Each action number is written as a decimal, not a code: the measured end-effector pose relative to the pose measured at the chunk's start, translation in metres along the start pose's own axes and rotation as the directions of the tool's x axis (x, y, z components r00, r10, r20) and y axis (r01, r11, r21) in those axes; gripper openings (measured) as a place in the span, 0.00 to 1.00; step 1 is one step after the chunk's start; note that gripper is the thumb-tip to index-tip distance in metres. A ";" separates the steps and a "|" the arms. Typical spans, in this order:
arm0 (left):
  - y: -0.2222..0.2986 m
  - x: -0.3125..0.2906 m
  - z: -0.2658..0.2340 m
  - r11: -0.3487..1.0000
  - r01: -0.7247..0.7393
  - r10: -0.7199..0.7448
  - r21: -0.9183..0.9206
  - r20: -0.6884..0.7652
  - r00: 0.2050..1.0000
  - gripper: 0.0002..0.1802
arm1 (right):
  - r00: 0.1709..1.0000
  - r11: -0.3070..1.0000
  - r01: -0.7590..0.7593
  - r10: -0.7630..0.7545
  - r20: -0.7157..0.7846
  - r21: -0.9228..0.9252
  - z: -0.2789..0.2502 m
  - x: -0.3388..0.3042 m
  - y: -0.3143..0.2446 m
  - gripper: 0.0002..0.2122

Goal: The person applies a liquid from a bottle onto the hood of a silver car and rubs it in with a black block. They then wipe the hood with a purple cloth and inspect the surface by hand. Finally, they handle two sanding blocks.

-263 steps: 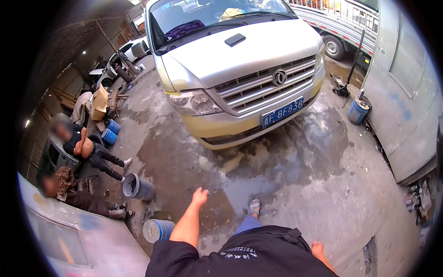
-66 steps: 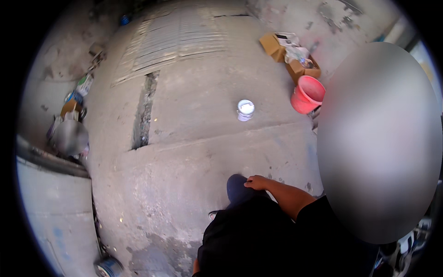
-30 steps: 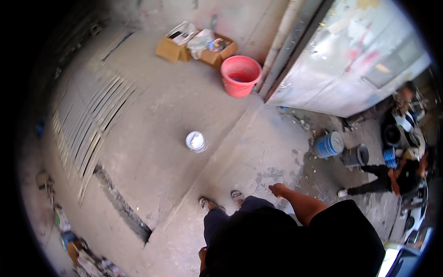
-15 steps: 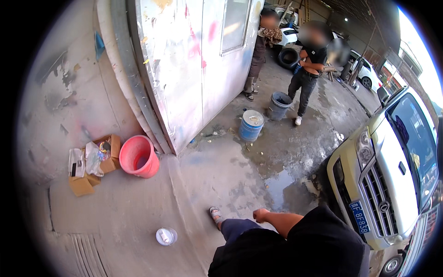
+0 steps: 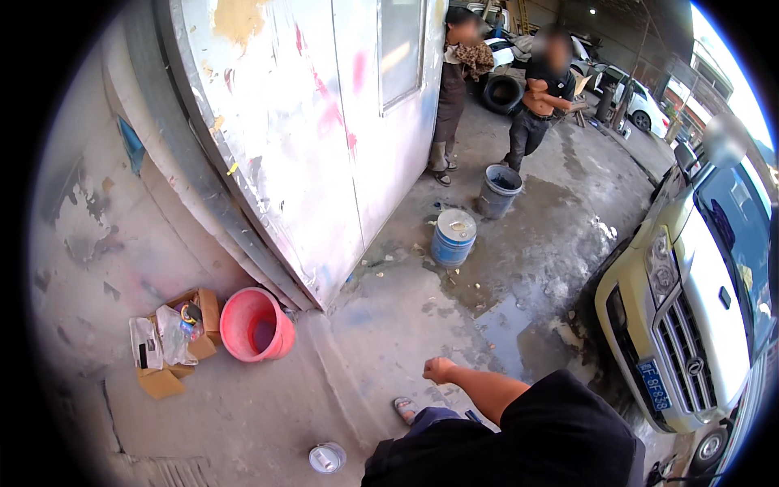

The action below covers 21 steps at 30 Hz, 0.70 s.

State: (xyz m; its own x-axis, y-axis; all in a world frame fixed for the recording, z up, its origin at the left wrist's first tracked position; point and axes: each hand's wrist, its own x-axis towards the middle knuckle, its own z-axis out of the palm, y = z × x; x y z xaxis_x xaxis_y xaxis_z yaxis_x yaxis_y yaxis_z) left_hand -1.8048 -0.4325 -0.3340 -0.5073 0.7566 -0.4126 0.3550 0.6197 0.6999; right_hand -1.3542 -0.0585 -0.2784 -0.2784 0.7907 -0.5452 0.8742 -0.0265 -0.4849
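Observation:
My right hand (image 5: 439,369) is held out in front of my black shirt, its fingers curled into a fist with nothing showing in it. The hand hangs in the air above the concrete, touching nothing. Below it one of my feet, in a grey sandal (image 5: 405,410), is set on the floor. A small clear tub (image 5: 327,458) with something white inside stands on the floor to the left of that foot. My left hand does not appear.
A red bucket (image 5: 286,331) and an opened cardboard box (image 5: 162,381) sit by the left wall. Ahead are a paint-stained door panel (image 5: 312,162), a blue drum (image 5: 454,243) and a grey bucket (image 5: 498,199). Two people stand beyond. A light-coloured van (image 5: 706,276) is parked on the right, beside a puddle (image 5: 507,321).
My view has shifted, and the tub, red bucket and box now appear lower. My right fist has come slightly up and left. The person in black has changed arm position and stance.

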 end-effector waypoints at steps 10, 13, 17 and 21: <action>0.023 0.013 -0.003 0.720 0.510 -0.556 -0.471 0.049 0.830 0.10 | 0.975 0.970 -0.183 0.200 0.100 -0.157 0.039 0.019 0.009 0.11; -0.007 0.031 -0.005 0.690 0.556 -0.616 -0.463 0.028 0.787 0.10 | 0.943 0.928 -0.199 0.269 0.197 -0.315 0.043 0.017 0.027 0.11; -0.032 0.095 -0.043 0.910 0.405 -0.414 0.088 0.162 0.896 0.07 | 0.794 0.844 -0.536 0.513 0.326 -0.020 0.021 0.048 -0.067 0.07; -0.001 0.178 -0.107 0.892 0.444 -0.408 -0.086 0.269 0.872 0.08 | 0.890 0.928 -0.371 0.348 0.294 0.025 -0.007 0.115 -0.133 0.10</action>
State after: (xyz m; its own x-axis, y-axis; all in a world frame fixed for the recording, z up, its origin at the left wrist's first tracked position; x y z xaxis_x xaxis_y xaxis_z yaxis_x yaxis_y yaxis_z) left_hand -1.9799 -0.3213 -0.3456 -0.3766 0.4632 -0.8022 0.0244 0.8707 0.4912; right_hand -1.4990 0.0402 -0.2714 -0.0605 0.5145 -0.8553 0.9047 -0.3337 -0.2648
